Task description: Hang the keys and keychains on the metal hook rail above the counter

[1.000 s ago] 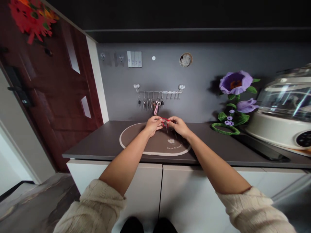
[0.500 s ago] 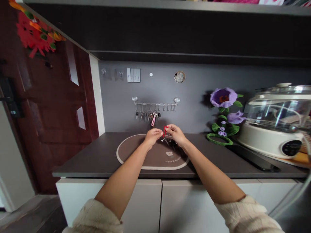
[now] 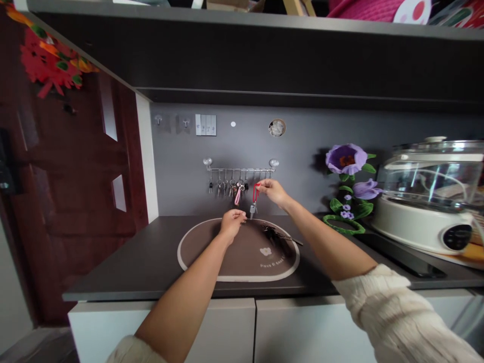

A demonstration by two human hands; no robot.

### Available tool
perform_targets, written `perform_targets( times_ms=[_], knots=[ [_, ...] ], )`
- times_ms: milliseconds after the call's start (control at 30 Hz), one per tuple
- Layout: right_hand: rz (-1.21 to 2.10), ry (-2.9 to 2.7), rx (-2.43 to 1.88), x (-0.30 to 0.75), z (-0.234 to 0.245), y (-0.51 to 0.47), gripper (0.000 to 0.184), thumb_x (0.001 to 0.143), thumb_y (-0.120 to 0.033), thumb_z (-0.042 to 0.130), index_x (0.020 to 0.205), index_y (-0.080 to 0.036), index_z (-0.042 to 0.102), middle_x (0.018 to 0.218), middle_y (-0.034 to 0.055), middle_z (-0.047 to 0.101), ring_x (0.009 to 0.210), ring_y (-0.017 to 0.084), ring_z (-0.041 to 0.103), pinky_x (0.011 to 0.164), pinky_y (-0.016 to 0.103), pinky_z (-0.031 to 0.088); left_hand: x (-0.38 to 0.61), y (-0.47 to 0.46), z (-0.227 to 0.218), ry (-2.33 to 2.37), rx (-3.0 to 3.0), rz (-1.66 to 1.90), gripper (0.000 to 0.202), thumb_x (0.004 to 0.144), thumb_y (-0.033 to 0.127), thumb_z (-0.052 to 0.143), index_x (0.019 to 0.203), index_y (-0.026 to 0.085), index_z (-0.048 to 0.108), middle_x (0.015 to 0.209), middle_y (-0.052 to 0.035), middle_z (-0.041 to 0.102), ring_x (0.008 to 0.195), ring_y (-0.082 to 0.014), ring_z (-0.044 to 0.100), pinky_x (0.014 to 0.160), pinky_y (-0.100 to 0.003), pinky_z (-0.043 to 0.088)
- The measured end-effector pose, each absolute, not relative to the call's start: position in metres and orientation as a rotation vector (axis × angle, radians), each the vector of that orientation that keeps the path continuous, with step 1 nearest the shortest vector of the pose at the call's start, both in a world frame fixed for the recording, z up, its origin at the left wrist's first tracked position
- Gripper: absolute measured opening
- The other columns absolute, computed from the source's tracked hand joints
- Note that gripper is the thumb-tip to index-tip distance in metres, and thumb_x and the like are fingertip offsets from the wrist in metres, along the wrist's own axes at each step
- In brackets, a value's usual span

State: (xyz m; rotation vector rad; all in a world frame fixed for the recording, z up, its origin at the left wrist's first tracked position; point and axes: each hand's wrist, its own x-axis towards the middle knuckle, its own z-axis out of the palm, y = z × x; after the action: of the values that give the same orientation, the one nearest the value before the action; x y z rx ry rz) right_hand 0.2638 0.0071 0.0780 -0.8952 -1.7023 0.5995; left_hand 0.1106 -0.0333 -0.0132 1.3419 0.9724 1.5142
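My right hand (image 3: 275, 192) pinches a red cord loop (image 3: 256, 192) over the back of the mat. Below the cord hangs a bunch of keys (image 3: 253, 209), in front of the wall. Lower and to the left, my left hand (image 3: 233, 225) has its fingertips pressed together close beside the hanging keys; whether something small is between them is hidden. On the brown mat (image 3: 223, 254) lie more dark keys (image 3: 275, 234), right of centre. A hook rail (image 3: 242, 170) on the wall carries several key bunches on its left part, one with a pink strap (image 3: 238, 194).
Purple artificial flowers (image 3: 346, 160) stand on the right of the counter, beside a white appliance with a clear top (image 3: 414, 219). A flat black slab (image 3: 406, 254) lies before them. A deep shelf (image 3: 242, 60) overhangs the counter. A dark red door (image 3: 75, 201) is at left.
My right hand has risen, and the keys now hang freely from the red cord. My left hand has parted from the cord and sits lower. The view has tilted slightly upward.
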Motion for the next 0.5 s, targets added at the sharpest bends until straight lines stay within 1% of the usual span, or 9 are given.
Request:
perform_targets(
  times_ms=[233,500],
  knots=[
    [0.435,-1.695,-0.979,0.264,0.102,0.043,0.007,0.061,-0.019,0.053,0.064,-0.013,0.055,0.057,-0.0013,0.054,0.052,0.007,0.045,0.058,0.022,0.038,0.114,-0.036,-0.013,0.998,1.38,1.478,0.006,0.065,0.018,0.056,0.063,0.012,0.056,0.057,-0.0013,0.057,0.052,-0.0076,0.05,0.059,-0.023,0.038],
    [0.079,-1.633,-1.261,0.259,0.111,0.062,0.011,0.063,-0.017,0.053,0.069,-0.013,0.062,0.067,0.0028,0.061,0.061,0.01,0.052,0.061,0.022,0.039,0.114,-0.035,-0.012,0.999,1.365,1.485,0.007,0.066,0.018,0.055,0.064,0.012,0.057,0.058,-0.0023,0.058,0.052,-0.0079,0.05,0.057,-0.022,0.039]
  ],
)
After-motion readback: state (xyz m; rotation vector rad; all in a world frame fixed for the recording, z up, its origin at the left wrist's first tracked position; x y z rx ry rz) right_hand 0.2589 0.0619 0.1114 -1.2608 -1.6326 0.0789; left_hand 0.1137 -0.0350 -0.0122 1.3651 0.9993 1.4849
